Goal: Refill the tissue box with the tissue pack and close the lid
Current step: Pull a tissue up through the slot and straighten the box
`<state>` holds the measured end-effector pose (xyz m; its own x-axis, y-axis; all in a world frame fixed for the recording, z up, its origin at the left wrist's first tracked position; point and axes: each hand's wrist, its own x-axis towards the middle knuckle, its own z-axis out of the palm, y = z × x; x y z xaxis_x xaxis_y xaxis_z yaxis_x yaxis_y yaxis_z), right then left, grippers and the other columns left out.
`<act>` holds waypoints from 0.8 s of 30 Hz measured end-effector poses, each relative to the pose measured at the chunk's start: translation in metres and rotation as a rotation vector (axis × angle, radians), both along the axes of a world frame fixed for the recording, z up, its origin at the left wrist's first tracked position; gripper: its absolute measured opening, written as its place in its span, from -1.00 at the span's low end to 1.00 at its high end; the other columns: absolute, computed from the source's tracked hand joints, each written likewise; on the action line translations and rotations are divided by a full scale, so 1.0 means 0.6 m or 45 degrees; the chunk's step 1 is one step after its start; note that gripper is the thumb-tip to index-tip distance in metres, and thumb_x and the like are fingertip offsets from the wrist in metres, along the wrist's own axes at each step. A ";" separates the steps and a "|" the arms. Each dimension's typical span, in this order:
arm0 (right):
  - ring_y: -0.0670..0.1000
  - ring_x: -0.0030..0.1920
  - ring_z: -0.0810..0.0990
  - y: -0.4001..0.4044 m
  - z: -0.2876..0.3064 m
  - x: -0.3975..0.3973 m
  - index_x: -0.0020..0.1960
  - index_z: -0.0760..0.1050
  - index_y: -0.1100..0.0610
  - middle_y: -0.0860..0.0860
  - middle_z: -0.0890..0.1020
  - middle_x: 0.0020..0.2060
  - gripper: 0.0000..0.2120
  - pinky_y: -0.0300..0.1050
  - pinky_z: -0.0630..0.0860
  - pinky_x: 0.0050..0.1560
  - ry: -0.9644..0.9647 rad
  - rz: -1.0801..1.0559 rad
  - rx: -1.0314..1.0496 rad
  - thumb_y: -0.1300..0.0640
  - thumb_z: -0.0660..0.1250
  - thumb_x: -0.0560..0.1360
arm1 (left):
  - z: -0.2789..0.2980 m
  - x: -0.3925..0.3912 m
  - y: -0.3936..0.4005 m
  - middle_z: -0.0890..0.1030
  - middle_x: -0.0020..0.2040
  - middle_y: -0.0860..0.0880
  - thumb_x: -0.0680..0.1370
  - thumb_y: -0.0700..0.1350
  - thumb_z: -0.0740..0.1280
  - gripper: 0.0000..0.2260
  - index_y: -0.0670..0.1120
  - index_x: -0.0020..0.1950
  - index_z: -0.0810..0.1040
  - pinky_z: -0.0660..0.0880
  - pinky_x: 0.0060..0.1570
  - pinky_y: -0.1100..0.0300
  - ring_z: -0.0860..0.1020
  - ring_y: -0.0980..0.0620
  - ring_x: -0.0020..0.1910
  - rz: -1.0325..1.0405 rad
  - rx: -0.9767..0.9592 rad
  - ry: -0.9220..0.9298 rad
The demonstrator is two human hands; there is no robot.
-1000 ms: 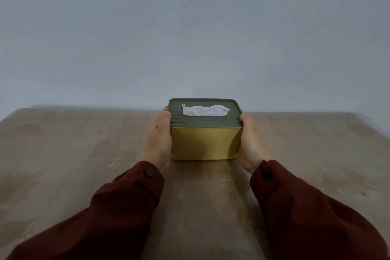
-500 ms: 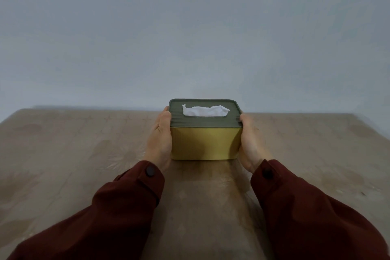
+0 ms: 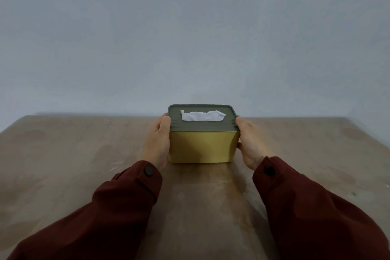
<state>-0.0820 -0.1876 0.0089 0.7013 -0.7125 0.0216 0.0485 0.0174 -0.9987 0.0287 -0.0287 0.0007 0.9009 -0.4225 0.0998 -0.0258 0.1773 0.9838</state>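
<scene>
A tissue box (image 3: pixel 201 146) with yellow sides stands on the table, a little beyond the middle. Its dark grey-green lid (image 3: pixel 202 125) sits flat on top, and a white tissue (image 3: pixel 201 115) pokes up through the slot. My left hand (image 3: pixel 157 143) lies flat against the box's left side, with fingertips at the lid's edge. Against the right side rests my right hand (image 3: pixel 252 143), its thumb touching the lid's right corner. Both arms wear dark red sleeves. No separate tissue pack is in view.
The box rests on a brown, mottled table (image 3: pixel 84 164) that runs left, right and toward me. A plain pale wall (image 3: pixel 194 38) rises just behind the table's far edge.
</scene>
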 end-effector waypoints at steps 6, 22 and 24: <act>0.03 -0.18 0.39 0.001 0.014 -0.010 -0.03 0.50 0.33 0.07 0.48 -0.20 -0.66 -0.03 0.33 -0.11 0.012 -0.065 0.002 0.07 0.11 0.52 | 0.001 0.006 0.007 0.61 -0.12 0.05 0.51 0.03 0.21 -0.78 -0.01 -0.05 0.61 0.48 -0.03 0.06 0.53 0.10 -0.16 0.130 0.090 -0.023; -0.08 -0.30 0.44 0.006 0.059 -0.033 -0.05 0.56 0.15 -0.03 0.50 -0.32 -0.87 -0.20 0.41 -0.28 -0.044 -0.243 -0.063 0.17 0.25 0.48 | 0.032 0.001 0.019 0.52 -0.25 0.02 0.47 -0.15 0.34 -0.92 -0.14 -0.09 0.54 0.40 -0.27 0.26 0.47 0.10 -0.26 0.296 0.088 -0.150; -0.08 -0.33 0.42 0.010 0.064 -0.036 -0.07 0.56 0.17 -0.02 0.49 -0.33 -0.88 -0.22 0.38 -0.29 -0.051 -0.253 -0.074 0.18 0.26 0.48 | 0.035 -0.002 0.021 0.52 -0.28 0.02 0.47 -0.15 0.36 -0.91 -0.16 -0.09 0.54 0.40 -0.32 0.31 0.46 0.13 -0.30 0.300 0.091 -0.176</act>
